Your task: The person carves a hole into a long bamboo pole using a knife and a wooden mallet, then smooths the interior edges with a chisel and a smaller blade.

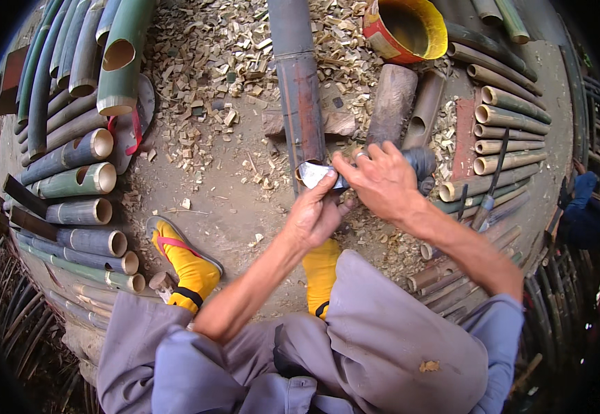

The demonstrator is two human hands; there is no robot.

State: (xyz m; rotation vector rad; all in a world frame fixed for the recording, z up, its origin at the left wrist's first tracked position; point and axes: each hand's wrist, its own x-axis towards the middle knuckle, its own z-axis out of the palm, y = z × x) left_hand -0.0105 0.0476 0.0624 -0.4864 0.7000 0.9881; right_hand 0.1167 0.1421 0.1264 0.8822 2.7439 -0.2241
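Note:
A dark, rounded tool [420, 163] with a shiny, flat metal end [313, 174] lies crosswise between my hands; its exact kind I cannot make out. My left hand [313, 217] pinches near the shiny end, thumb on top. My right hand [382, 179] is curled over the tool's middle, its fingers bent and a ring showing. Just beyond my hands a long dark bamboo pole [300, 96] stretches away from me. Its near end is partly behind the shiny metal, and it rests across a short wooden block [339, 123].
Cut bamboo tubes [82, 179] lie stacked at left, with more [510, 131] at right. Wood chips [210, 62] cover the ground ahead. A yellow-and-red bucket [382, 38], a log [391, 103] and a long-bladed tool [496, 169] lie nearby. Another person [583, 207] is at the far right.

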